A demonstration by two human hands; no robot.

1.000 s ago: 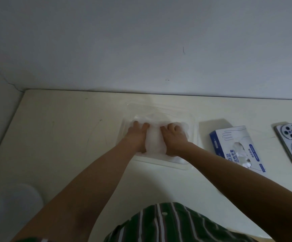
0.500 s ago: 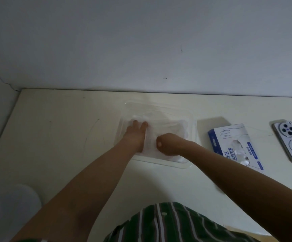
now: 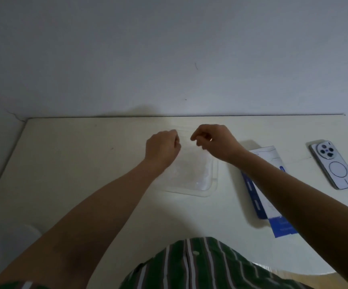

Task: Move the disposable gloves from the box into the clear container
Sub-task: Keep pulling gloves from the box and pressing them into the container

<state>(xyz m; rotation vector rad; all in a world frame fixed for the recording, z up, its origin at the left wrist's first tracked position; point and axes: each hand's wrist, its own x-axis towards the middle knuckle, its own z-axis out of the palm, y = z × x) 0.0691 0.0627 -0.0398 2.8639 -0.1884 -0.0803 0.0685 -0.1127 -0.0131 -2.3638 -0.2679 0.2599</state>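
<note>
Left hand (image 3: 162,147) and right hand (image 3: 215,142) hover curled above clear container (image 3: 191,193).

No legible text anywhere, glove box (image 3: 261,174) right of centre with blue side panels bearing small pale marks too blurred to read, phone (image 3: 333,163) at the right edge showing only a printed ring and short line, no letters

Dark green shirt (image 3: 210,270) with thin pale stripes, small white button (image 3: 195,253)
</note>
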